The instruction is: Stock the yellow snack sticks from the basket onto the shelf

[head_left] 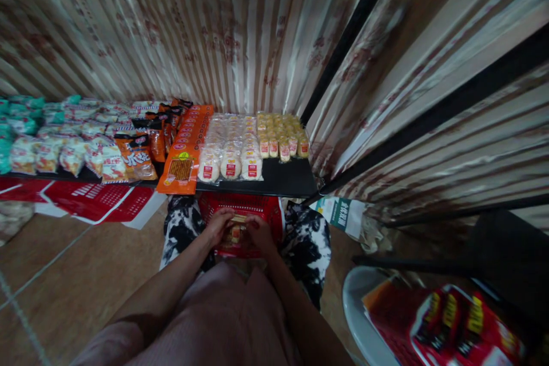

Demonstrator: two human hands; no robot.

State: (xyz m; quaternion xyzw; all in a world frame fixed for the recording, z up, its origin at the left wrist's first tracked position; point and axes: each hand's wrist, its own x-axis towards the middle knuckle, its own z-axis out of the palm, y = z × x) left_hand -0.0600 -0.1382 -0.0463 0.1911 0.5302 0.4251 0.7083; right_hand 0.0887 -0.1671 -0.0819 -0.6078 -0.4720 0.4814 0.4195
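My left hand (220,226) and my right hand (259,233) meet over a red plastic basket (272,211) between my knees. Their fingers are closed around a small pale-yellow wrapped snack (238,218); its exact kind is too dim to tell. Just below, more wrapped snacks (235,233) with red-and-white labels lie in the basket. On the black shelf (285,178) ahead, similar yellow wrapped snacks (283,136) stand in rows at the right end. Beside them are rows of round white wrapped cakes (230,163).
An orange snack packet (182,154) lies flat on the shelf, left of the cakes. Farther left are bagged snacks (72,151) in rows. Striped curtain (235,28) hangs behind, with black poles (349,28) at right. A white tub (364,311) holding red packets (463,320) stands lower right.
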